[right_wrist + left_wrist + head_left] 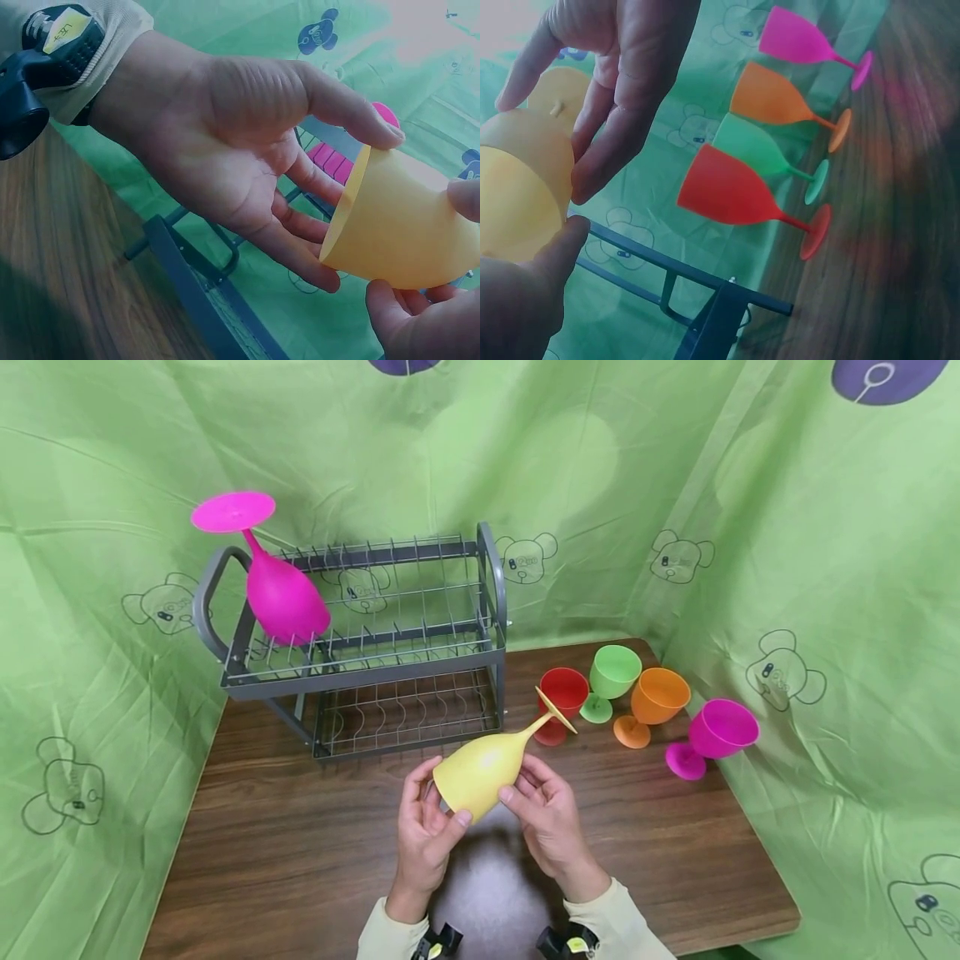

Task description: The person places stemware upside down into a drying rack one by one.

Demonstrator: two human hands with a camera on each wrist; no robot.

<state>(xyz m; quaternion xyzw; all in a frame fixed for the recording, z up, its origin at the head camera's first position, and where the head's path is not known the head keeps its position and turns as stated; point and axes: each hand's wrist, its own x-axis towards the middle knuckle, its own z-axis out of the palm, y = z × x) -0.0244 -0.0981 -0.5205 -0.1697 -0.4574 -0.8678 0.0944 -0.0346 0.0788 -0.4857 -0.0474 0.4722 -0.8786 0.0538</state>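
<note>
Both hands hold a yellow goblet above the table, tipped on its side with its mouth toward the lower left and its foot toward the upper right. At the rim, the left hand pinches the bowl between thumb and fingers, as the right wrist view also shows on the goblet. The right hand grips the bowl near the stem, thumb on the near side and fingers behind. Upside down in the rack's upper left stands a magenta goblet.
A grey two-tier dish rack stands at the back left of the wooden table. To its right stand upright a red goblet, a green goblet, an orange goblet and a second magenta goblet. Green curtains surround the table.
</note>
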